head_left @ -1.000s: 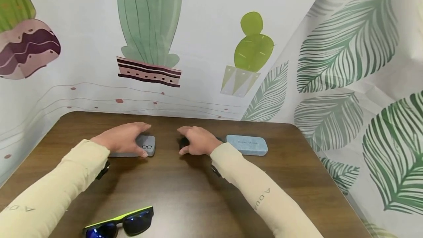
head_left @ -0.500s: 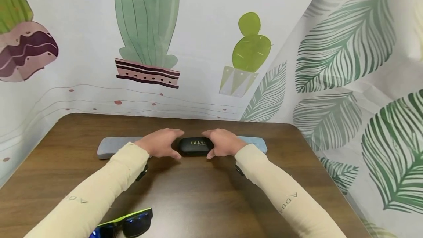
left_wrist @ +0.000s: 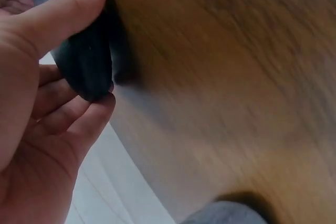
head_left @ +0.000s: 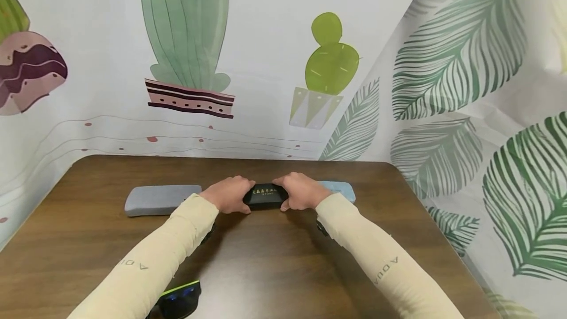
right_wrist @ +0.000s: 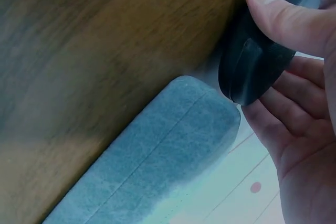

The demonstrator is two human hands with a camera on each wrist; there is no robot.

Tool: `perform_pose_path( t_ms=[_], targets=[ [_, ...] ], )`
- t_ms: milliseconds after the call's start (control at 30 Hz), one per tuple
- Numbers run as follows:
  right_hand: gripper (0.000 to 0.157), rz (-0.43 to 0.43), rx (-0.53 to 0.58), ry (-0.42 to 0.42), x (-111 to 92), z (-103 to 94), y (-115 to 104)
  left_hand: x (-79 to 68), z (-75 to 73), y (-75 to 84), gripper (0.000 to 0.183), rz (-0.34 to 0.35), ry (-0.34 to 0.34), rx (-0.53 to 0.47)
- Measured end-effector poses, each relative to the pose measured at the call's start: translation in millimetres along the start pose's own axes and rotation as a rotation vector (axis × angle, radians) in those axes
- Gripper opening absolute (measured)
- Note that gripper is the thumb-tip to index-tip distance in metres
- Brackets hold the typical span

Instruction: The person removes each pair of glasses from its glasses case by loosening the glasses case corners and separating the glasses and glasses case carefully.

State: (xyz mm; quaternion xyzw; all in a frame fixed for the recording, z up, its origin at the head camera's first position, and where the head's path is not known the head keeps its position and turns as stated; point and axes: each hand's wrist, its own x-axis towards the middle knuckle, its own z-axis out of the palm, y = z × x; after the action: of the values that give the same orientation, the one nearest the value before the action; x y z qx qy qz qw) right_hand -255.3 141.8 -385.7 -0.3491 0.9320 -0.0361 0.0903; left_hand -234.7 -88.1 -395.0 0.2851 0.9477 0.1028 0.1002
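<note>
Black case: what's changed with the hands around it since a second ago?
The left hand moved right from the gray case and now grips the black case by its left end. The right hand shifted right, gripping the other end. Gray case, blue case and sunglasses stayed put.

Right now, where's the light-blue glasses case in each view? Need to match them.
Head: light-blue glasses case right of centre, partly hidden by the right hand.
Left wrist: not in it.
Right wrist: light-blue glasses case runs from mid-frame to the bottom edge.
Shared landmark: black glasses case; head centre, left wrist upper left, right wrist upper right.
</note>
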Motion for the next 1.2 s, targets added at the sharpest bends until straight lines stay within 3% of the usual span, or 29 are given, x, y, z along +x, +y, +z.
perform_pose_path(
  t_ms=[700, 1200],
  targets=[
    [0.067, -0.015, 0.028, 0.028, -9.7, -30.2, -11.6, -11.6, -33.0, 5.1, 0.043, 0.035, 0.019, 0.000],
    [0.055, -0.103, -0.026, 0.074, -38.6, -53.7, -35.0, -44.7, -56.1, 23.4, 0.043, 0.099, 0.061, 0.006]
  ],
)
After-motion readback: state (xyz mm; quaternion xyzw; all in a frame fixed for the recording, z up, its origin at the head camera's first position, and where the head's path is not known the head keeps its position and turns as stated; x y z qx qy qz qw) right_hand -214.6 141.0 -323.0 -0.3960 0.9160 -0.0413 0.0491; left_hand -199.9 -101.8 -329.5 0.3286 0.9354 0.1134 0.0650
